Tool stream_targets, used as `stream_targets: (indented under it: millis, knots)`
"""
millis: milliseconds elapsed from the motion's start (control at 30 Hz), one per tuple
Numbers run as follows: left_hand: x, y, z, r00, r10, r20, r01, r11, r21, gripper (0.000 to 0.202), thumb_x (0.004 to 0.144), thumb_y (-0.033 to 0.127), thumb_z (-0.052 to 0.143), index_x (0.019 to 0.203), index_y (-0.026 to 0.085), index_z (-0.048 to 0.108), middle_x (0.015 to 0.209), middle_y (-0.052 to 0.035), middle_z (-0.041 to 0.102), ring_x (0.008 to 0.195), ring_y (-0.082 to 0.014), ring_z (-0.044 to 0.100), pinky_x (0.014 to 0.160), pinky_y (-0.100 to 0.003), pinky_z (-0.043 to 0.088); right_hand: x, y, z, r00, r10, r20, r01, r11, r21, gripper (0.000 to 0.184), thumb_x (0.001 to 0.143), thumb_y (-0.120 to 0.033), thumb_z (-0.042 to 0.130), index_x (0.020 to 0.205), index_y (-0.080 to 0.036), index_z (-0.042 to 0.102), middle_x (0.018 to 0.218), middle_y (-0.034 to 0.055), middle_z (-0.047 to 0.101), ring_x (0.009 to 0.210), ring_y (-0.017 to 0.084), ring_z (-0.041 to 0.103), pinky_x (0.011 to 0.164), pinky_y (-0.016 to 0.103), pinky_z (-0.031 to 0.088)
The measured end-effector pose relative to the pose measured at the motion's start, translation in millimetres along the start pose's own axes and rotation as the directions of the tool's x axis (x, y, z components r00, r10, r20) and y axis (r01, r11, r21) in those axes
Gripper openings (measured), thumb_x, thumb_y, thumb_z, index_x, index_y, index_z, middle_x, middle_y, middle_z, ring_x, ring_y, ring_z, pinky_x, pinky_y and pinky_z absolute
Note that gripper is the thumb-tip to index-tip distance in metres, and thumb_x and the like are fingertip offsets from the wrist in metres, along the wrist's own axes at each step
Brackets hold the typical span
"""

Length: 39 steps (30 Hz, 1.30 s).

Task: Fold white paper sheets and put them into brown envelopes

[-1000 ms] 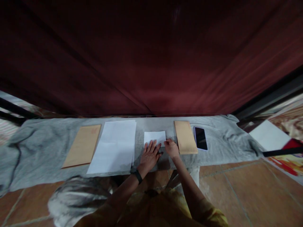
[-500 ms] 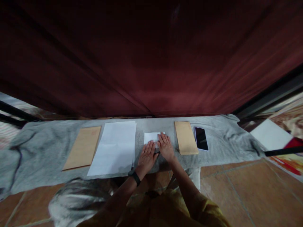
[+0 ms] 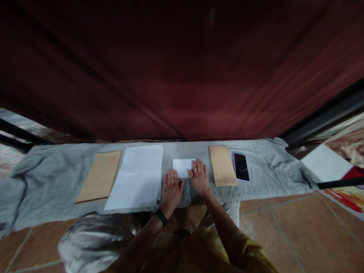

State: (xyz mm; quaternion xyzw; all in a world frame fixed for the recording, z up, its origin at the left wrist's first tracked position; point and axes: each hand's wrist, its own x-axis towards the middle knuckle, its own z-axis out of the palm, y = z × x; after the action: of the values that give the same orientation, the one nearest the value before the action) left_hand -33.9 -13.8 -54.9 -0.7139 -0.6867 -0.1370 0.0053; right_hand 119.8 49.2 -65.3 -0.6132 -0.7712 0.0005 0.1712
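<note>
While both hands lay palm down over the grey cloth (image 3: 267, 163), the small white paper (image 3: 182, 166) was flat between them, near the middle of the cloth and a little forward of the wrists. The left hand (image 3: 172, 190) was open, its fingers straight and close together, with the fingertips at the paper's near left corner and the thumb held out toward the other hand. A dark watch (image 3: 161, 217) circled that wrist. The right hand (image 3: 200, 177) was open too, its fingers slightly spread and resting over the right end of the paper, the thumb pointing inward along it. A yellow sleeve (image 3: 248, 246) covered the upper part of the right arm.

To the left of the hands lay larger white sheets (image 3: 138, 178), loosely stacked with their edges slightly out of line, and close along their far side was a brown envelope (image 3: 100, 176) with a faint reddish mark near its upper corner. To the right, apart from the right hand, was a narrower brown packet (image 3: 223, 167), and just beside it a phone (image 3: 241, 167) lay with its dark screen up. Beyond the cloth hung dark red fabric (image 3: 182, 91); below showed a tiled floor (image 3: 278, 227)
</note>
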Motion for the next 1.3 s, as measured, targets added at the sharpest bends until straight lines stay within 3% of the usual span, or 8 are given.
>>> stream_targets:
  millis: [167,333,700,1067,1300]
  knots:
    - [28,12,-1.9,0.992,0.119,0.038,-0.118,0.993,-0.028,0.059,0.1,0.025,0.032,0.155,0.006,0.033,0.164,-0.0152,0.031,0.154,-0.0257,0.022,0.125,-0.046,0.024,0,1,2,1.0,-0.005,0.007,0.005,1.0,0.015,0.058,0.107,-0.04,0.034,0.157,-0.01,0.033,0.161,0.0203,0.034,0.15,0.032,0.03,0.12,0.055,0.02]
    - [52,9,10.3,0.991,0.105,0.088,-0.102,0.994,-0.04,0.058,0.1,0.025,0.032,0.155,0.006,0.034,0.163,-0.0155,0.032,0.153,-0.0252,0.024,0.125,-0.046,0.023,0,2,6,1.0,-0.009,-0.021,0.009,1.0,0.009,0.058,0.106,-0.04,0.034,0.155,-0.009,0.036,0.16,0.0208,0.035,0.149,0.033,0.03,0.119,0.055,0.021]
    - [40,-1,7.8,0.996,0.045,0.072,-0.046,0.999,0.001,0.061,0.101,0.035,0.033,0.156,0.008,0.032,0.163,-0.0157,0.031,0.154,-0.0256,0.024,0.125,-0.047,0.02,-2,10,6,0.999,-0.026,-0.04,0.027,1.0,0.007,0.057,0.106,-0.041,0.035,0.156,-0.014,0.036,0.159,0.0167,0.04,0.146,0.03,0.036,0.119,0.053,0.023]
    - [39,-2,12.4,0.999,0.044,0.029,-0.043,0.998,-0.043,0.067,0.1,0.043,0.036,0.155,0.006,0.033,0.162,-0.0192,0.032,0.153,-0.0286,0.025,0.124,-0.049,0.022,-19,16,-4,0.993,0.106,0.049,-0.105,0.994,-0.011,0.054,0.105,-0.032,0.031,0.156,-0.014,0.037,0.16,0.0139,0.038,0.148,0.031,0.034,0.119,0.05,0.025]
    - [38,-1,10.3,0.999,0.039,0.027,-0.037,0.998,-0.052,0.069,0.1,0.045,0.037,0.155,0.004,0.033,0.162,-0.0207,0.033,0.153,-0.029,0.025,0.124,-0.049,0.021,12,22,-13,0.99,0.119,0.077,-0.124,0.99,0.071,0.054,0.099,-0.021,0.038,0.152,-0.014,0.044,0.157,0.0153,0.043,0.145,0.03,0.037,0.115,0.05,0.031]
